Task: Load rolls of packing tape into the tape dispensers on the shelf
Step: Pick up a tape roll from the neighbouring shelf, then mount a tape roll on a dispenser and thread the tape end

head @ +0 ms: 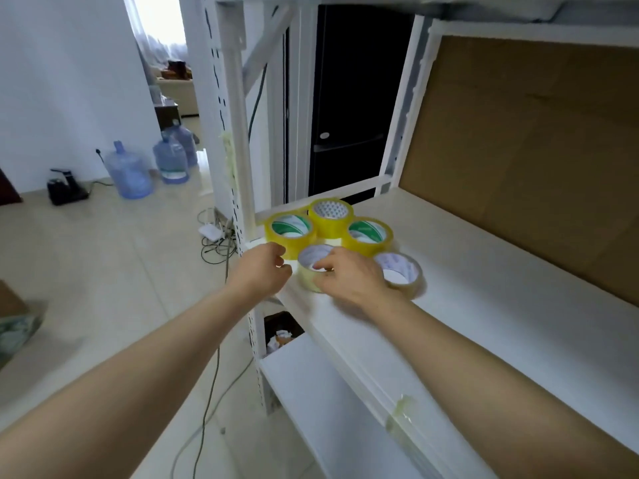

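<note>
While you are reaching toward the left end of the white shelf (484,288), your right hand (352,278) is gripping the nearest pale tape roll (307,280), its fingers curling down into the core and the thumb pressing on the outer wall. That roll is resting flat on the shelf board, with its core axis pointing upward. Your left hand (262,267) is hovering just beside it with its fingers curled; whether they are pinching anything cannot be told. A second pale roll (403,267) is lying flat beside your right hand, and three yellow rolls (330,216) are sitting close behind. Green-and-white printing is showing inside two yellow cores, but its writing is appearing too blurred to read.
</note>
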### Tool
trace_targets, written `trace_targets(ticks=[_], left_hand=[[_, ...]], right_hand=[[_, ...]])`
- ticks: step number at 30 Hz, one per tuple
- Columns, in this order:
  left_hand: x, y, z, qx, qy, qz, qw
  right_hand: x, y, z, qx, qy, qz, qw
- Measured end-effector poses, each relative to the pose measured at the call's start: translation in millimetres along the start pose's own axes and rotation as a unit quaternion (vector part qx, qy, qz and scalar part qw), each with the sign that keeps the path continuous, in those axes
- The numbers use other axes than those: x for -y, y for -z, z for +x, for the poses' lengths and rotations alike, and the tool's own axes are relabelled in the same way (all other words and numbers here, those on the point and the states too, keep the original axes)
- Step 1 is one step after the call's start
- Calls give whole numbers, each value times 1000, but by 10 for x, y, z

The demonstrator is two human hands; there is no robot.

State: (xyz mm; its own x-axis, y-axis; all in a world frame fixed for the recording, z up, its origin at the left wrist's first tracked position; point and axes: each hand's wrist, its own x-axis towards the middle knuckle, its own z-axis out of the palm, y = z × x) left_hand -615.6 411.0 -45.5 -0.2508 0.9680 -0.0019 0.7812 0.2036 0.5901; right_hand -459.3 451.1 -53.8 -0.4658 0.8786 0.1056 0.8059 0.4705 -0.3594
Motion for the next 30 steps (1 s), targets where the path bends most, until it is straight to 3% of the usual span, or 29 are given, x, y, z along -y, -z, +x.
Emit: trace_targets(ticks=[4,6,9,13,16,18,21,24,30], left_hand=[[9,73,226,-1,-45,9,999],[19,136,367,0,-83,6,997],[85,226,573,12,-116,-15,993],[165,295,729,40,-139,-104,984],[34,315,802,56,-152,-189,969],[-176,296,775,88,-135,-272,949],[-599,263,564,172,-104,-399,895],[-1030,124,242,256,-92,-460,845],[-1855,-382,-921,413,-107,-474,770]], right_hand=[[-131,232,371,-88,-94,-106,986],[-247,280,548,-12,-165,-180,970],[-349,180,714,63,-247,-183,950],[-363,184,738,-68,-276,-136,949],[-274,408,596,-194,-257,59,945],[-176,528,401,-253,-239,226,910],[-44,666,-34,-314,-230,335,858],[9,811,-569,-354,-236,355,833],[10,1079,-2234,-406,-310,314,800]])
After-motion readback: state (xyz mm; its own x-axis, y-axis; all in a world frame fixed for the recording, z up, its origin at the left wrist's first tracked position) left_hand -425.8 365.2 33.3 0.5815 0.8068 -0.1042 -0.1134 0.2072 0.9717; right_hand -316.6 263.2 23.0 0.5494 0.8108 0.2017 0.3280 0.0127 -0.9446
